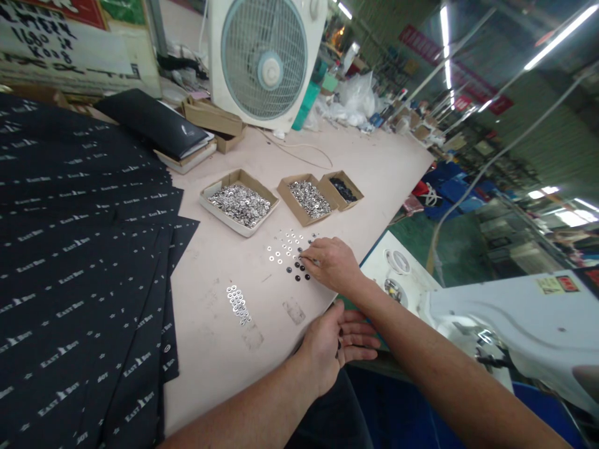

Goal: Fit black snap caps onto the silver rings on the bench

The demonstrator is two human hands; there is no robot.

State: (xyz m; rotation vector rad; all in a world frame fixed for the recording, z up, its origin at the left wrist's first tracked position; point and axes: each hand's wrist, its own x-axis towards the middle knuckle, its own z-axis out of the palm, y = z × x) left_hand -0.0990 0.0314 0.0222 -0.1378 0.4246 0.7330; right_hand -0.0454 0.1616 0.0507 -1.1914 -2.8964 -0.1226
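My right hand (333,265) reaches over the table, thumb and fingertips pinched together among loose snap fasteners. What sits between the fingertips is too small to make out. Black round snap caps (299,267) lie just below those fingertips. Small silver rings (279,254) are scattered to their left. My left hand (330,346) is at the table's near edge, palm turned up and fingers stretched out. A few dark specks show at its palm, but I cannot tell what they are. A tight patch of silver ring-shaped pieces (238,305) lies flat farther left.
Behind the loose pieces stand a cardboard box (206,198) of silver parts, a second box (291,202) of silver parts and a smaller box (359,194) of black parts. Printed black fabric (93,280) covers the left side. A fan (269,68) stands behind; a white machine (515,318) is at right.
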